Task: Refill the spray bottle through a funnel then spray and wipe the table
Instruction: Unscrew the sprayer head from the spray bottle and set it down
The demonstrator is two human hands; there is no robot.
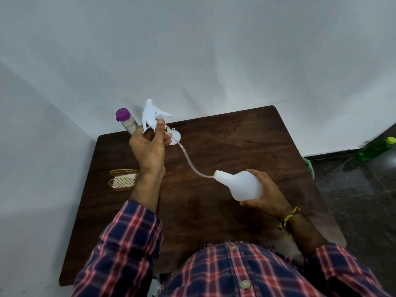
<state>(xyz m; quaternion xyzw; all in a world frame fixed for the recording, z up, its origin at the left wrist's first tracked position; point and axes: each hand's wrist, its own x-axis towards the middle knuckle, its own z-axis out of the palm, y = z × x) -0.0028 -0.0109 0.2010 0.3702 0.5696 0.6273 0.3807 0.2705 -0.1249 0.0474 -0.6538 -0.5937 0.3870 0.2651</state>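
Pale walls back a dark wooden table [214, 146]. At ten o'clock the left hand [149, 150] pinches the spray head [153, 114], its tube [192, 166] trailing into the bottle [240, 185], which the right hand [267, 196] cups at three o'clock. A funnel [174, 136] lies behind. Pulling sideways could kink the tube or fling drips.

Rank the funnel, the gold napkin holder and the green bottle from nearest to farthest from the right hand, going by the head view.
From the right hand:
1. Funnel, on the table's far side, toward the left.
2. Gold napkin holder, at the table's left edge.
3. Green bottle, off the table, on the floor to the right.
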